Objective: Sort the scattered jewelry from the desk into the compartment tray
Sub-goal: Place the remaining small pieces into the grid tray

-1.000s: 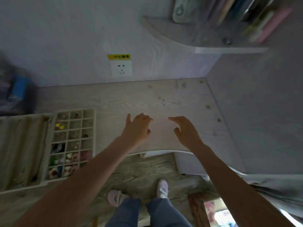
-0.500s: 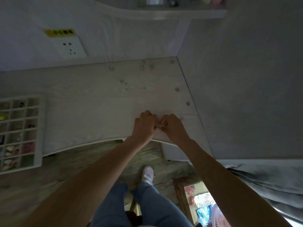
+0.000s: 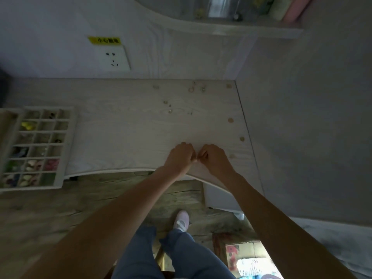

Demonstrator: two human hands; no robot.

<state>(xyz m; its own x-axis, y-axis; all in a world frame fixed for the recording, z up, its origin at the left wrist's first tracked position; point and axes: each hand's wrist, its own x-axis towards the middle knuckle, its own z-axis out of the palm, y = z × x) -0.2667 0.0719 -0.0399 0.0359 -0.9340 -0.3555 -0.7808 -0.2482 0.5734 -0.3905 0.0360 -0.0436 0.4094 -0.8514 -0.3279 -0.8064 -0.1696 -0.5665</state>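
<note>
Several small jewelry pieces [image 3: 170, 111] lie scattered on the desk [image 3: 124, 125], well apart from the compartment tray [image 3: 68, 150] at its left end. Left hand [image 3: 179, 157] and right hand [image 3: 214, 158], fingers curled, meet over something tiny, seemingly a pickup; next comes carrying it to the tray.
</note>
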